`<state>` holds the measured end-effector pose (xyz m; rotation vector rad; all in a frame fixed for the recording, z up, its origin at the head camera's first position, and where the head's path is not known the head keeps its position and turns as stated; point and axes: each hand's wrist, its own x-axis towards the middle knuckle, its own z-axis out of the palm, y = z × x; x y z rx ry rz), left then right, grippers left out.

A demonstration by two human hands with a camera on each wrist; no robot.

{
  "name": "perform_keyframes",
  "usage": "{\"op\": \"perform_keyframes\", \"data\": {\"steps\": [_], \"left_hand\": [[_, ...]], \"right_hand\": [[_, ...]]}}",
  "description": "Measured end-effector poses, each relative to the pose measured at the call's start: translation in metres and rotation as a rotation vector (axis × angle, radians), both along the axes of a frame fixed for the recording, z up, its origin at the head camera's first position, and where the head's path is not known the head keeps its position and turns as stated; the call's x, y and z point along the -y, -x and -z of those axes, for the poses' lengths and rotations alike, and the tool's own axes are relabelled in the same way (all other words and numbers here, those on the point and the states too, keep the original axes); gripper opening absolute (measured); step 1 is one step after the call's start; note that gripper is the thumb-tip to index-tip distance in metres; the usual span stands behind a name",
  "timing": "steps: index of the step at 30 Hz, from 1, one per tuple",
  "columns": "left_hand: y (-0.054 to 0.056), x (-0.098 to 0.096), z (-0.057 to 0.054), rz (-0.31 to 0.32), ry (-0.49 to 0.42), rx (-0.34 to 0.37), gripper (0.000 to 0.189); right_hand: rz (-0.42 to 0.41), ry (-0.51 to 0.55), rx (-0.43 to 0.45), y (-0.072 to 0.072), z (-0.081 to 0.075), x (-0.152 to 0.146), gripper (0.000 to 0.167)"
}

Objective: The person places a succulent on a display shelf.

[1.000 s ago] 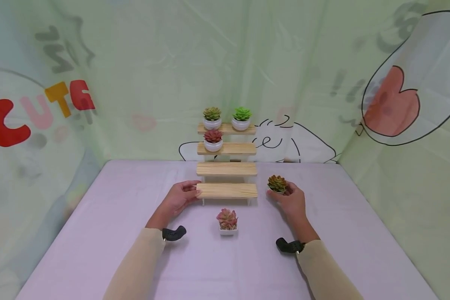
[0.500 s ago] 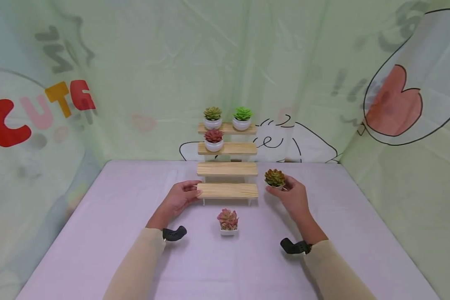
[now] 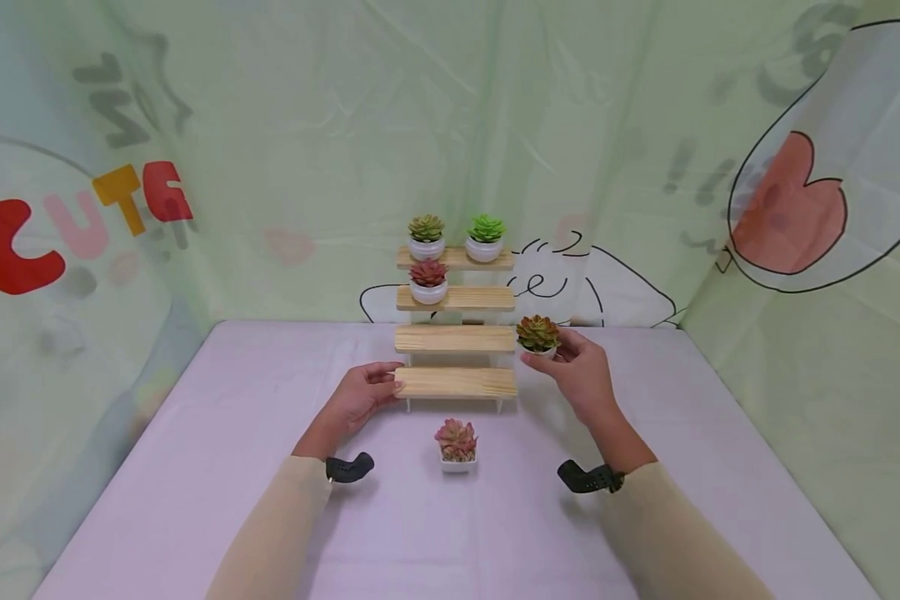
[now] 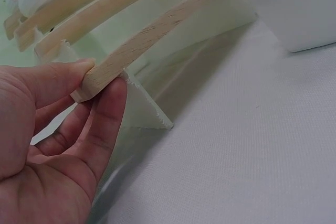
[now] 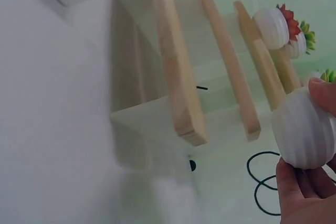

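Observation:
A stepped wooden shelf stand (image 3: 456, 382) with white side supports stands on the table. My left hand (image 3: 358, 397) pinches the left end of its lowest board (image 4: 152, 32) between thumb and fingers. In my right hand (image 3: 587, 375) is a small potted succulent (image 3: 537, 335) with green-and-red leaves, held by its ribbed white pot (image 5: 304, 129). It hangs in the air just right of the stand, near the height of the second board from the bottom. On the upper boards sit an olive-green succulent (image 3: 426, 237), a bright green one (image 3: 485, 238) and a red one (image 3: 428, 282).
In front of the stand, a pink succulent (image 3: 457, 446) in a square white pot rests on the pale tablecloth (image 3: 390, 533). A printed light-green curtain (image 3: 330, 167) hangs behind and along both sides.
My right hand has lifted the green-and-red potted succulent upward and brought it left, closer to the stand. My left hand stays on the lowest board.

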<state>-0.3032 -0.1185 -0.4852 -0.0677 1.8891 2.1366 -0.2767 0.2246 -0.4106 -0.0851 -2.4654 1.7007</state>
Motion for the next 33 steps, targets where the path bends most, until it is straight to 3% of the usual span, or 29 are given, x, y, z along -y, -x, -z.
{"op": "perform_keyframes", "data": {"steps": [15, 25, 33], "left_hand": [[0.002, 0.001, 0.003, -0.006, 0.002, -0.003, 0.047], [0.003, 0.0, 0.004, 0.005, 0.005, 0.006, 0.047], [0.003, 0.001, 0.002, -0.003, 0.009, 0.006, 0.047]], "right_hand": [[-0.055, 0.064, -0.07, 0.022, -0.022, 0.019, 0.074], [-0.035, 0.059, -0.066, 0.04, -0.034, 0.032, 0.075], [-0.076, 0.097, -0.053, 0.054, -0.047, 0.044, 0.069]]}}
